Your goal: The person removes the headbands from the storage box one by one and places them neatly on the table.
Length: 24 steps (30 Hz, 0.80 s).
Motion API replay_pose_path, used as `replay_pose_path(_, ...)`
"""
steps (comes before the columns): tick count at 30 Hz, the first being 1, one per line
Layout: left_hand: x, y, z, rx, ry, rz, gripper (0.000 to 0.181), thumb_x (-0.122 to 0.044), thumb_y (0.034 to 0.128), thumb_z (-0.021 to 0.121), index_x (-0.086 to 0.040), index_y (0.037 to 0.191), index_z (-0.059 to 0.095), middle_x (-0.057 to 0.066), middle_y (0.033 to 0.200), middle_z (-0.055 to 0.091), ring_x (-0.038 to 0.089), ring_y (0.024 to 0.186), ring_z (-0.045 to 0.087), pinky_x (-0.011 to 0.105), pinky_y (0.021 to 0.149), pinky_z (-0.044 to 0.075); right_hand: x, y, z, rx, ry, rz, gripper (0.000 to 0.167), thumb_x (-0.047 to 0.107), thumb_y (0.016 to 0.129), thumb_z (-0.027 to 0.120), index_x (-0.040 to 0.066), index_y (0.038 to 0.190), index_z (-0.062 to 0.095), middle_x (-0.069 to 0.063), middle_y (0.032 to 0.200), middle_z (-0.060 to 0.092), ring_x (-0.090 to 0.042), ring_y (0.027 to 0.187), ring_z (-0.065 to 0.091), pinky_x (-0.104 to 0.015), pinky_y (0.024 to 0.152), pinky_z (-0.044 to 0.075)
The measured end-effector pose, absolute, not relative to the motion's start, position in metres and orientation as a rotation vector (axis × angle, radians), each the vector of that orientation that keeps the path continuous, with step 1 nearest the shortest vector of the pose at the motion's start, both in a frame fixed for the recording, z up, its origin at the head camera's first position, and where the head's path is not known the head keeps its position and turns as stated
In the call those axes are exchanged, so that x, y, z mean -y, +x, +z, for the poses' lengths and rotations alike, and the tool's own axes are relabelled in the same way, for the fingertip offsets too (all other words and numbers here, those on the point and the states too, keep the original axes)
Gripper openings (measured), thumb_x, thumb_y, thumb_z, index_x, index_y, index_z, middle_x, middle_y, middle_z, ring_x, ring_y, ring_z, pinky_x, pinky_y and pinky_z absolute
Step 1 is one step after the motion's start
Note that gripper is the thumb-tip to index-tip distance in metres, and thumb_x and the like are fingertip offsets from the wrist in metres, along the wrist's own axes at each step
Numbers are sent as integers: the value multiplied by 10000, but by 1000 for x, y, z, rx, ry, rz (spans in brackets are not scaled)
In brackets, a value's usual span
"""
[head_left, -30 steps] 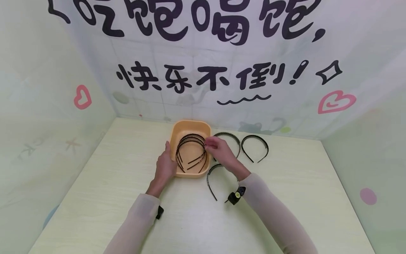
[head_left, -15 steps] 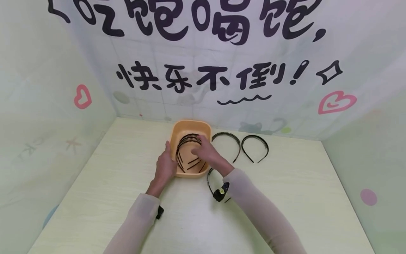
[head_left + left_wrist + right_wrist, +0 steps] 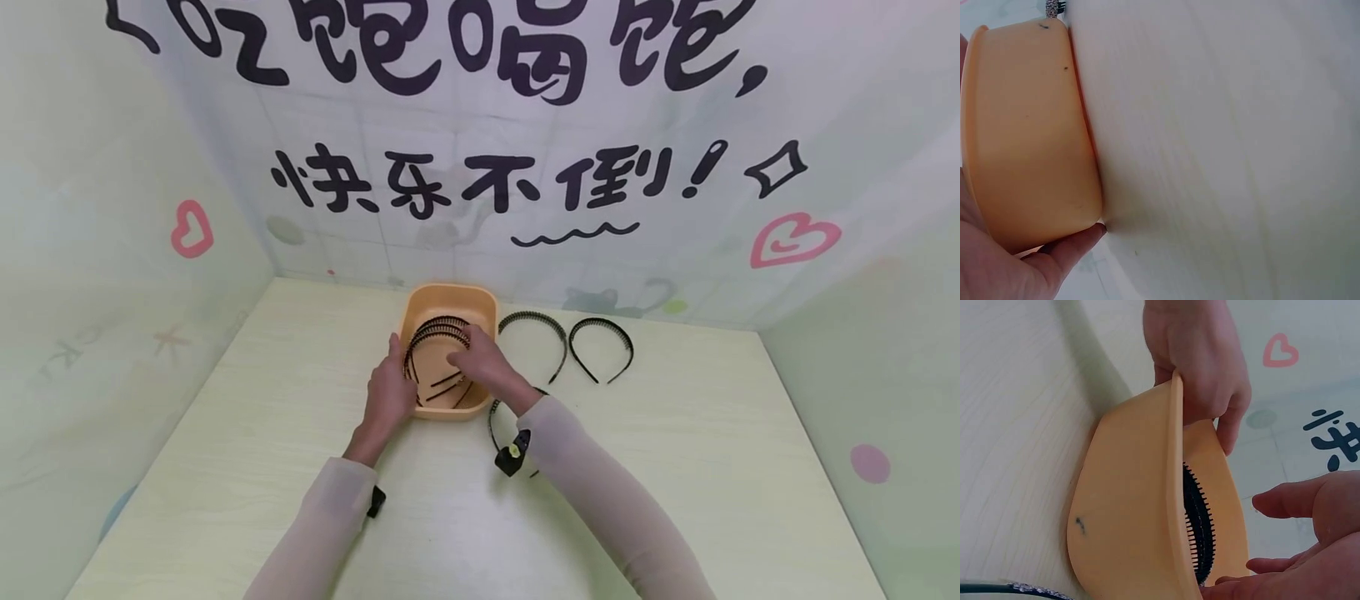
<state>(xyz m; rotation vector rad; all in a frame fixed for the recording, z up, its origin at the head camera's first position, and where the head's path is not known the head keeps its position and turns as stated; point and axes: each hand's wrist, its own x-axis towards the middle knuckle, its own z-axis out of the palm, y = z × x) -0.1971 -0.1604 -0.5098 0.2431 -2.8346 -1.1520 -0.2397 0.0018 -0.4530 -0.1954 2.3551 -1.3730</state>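
An orange plastic box (image 3: 452, 291) stands near the back wall with several black toothed headbands (image 3: 442, 327) inside. My left hand (image 3: 390, 390) grips the box's left side; in the left wrist view its fingers bend round the outer wall (image 3: 1029, 137). My right hand (image 3: 486, 360) reaches in over the right rim. In the right wrist view, the right thumb and fingers (image 3: 1285, 575) are spread apart, with fingertips near the headbands' teeth (image 3: 1202, 519). The fingertips' contact with the headbands is partly hidden by the box wall.
Right of the box, two headbands lie on the pale table: a wider one (image 3: 536, 317) and a smaller one (image 3: 600, 322). A third headband (image 3: 492, 425) lies in front, partly under the right forearm. A printed cloth wall (image 3: 450, 242) rises directly behind.
My right hand has moved left from the rim into the box and its fingers have come apart. The headbands inside have shifted a little left. My left hand keeps its place.
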Motion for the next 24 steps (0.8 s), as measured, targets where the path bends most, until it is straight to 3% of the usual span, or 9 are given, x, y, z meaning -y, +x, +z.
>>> replay_pose_path(2,161,-198,-511,2834,241,-1131,835,102,840,520,30,1570,121,352,1292,565,293,679,586,348,535,447,-2,-240,-452,-2351,-204,-1385,643,171,977,576,9,1531,292,-178,1573,341,-306,1312,471,-472,1060,412)
replay_pose_path(3,161,-198,-511,2833,236,-1126,841,108,832,523,35,1568,123,353,1313,552,300,704,592,355,550,455,-2,-240,-451,-2342,-203,-1393,641,170,977,578,8,1530,297,-175,1577,333,-321,1398,381,-485,1098,376)
replay_pose_path(10,160,-197,-510,2829,225,-1110,821,107,832,519,53,1559,140,361,1274,572,329,744,615,400,594,479,-2,-238,-449,-2401,-223,-1410,581,139,975,575,20,1504,369,-148,1544,401,-315,1390,405,-478,1073,406)
replay_pose_path(16,160,-197,-509,2827,231,-1085,807,99,836,531,68,1550,158,368,1191,606,362,786,644,445,629,506,1,-237,-447,-2486,-222,-1484,511,41,938,592,12,1438,490,-161,1429,534,-310,1314,490,-442,995,480)
replay_pose_path(24,160,-198,-510,2819,238,-1100,770,65,878,514,57,1557,150,362,1255,583,444,946,661,508,725,532,1,-239,-450,-2458,-102,-1570,381,-7,926,615,-6,1307,619,-160,1206,652,-274,1108,611,-321,863,544)
